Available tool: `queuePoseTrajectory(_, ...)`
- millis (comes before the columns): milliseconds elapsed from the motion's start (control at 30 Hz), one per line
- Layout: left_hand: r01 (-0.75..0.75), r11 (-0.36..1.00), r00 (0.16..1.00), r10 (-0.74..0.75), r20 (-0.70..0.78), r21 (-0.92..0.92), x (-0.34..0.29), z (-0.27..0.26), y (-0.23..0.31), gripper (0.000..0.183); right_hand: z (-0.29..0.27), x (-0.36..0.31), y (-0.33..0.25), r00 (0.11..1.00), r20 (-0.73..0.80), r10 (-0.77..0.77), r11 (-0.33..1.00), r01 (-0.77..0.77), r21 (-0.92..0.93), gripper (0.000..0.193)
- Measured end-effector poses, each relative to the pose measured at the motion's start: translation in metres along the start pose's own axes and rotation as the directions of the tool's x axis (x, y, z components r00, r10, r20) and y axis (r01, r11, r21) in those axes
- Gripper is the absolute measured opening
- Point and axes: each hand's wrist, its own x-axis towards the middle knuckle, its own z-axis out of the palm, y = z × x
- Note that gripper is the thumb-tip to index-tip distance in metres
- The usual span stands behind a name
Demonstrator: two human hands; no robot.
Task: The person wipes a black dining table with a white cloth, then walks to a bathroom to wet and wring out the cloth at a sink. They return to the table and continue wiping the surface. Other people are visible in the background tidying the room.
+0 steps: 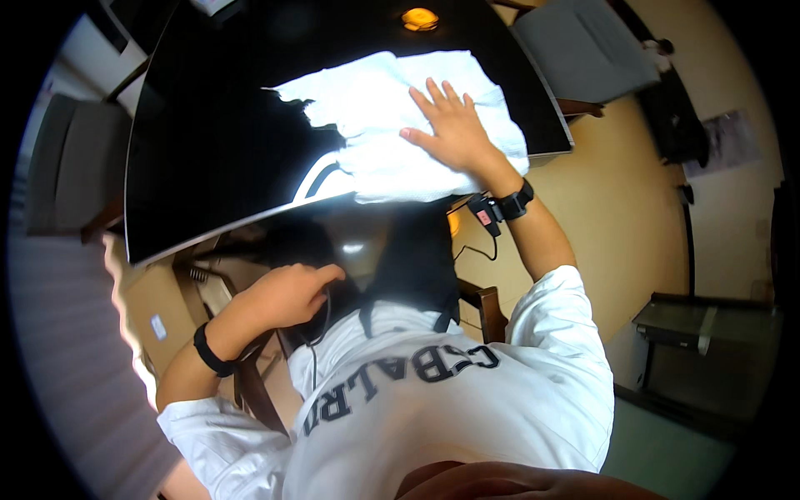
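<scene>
A creased white cloth [375, 108] lies spread on the glossy black tabletop [200, 150], reaching its front edge. My right hand [454, 133] rests on the cloth's right part, palm down, fingers spread. Beside the cloth's near left corner is a curved white shape with a dark stripe [321, 177]; whether it belongs to the cloth I cannot tell. My left hand [287, 296] is off the table, above my lap, with its fingers curled and the index finger pointing right. A thin dark cable [321, 325] runs down from beneath it; whether the fingers grip the cable is hidden.
An orange round object [420, 19] sits at the table's far side. Grey chairs stand at the left [79, 167] and far right [583, 50]. A cardboard box [154, 312] is left of my left arm. A black device with a cable [485, 212] hangs by my right wrist.
</scene>
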Motion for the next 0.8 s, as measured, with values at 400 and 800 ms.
queuePoseTrajectory(400, -0.043, 0.989, 0.984, 0.017, -0.179, -0.141, 0.055, -0.042, 0.023, 0.025, 0.002, -0.02, 0.155, 0.822, 0.049, 0.567, 0.823, -0.568, 0.004, 0.098)
queuePoseTrajectory(800, -0.205, 0.975, 0.703, 0.211, -0.679, 0.091, 0.071, -0.01, 0.021, 0.026, 0.021, 0.014, -0.009, 0.991, 0.002, 0.137, 0.99, -0.137, 0.024, 0.1)
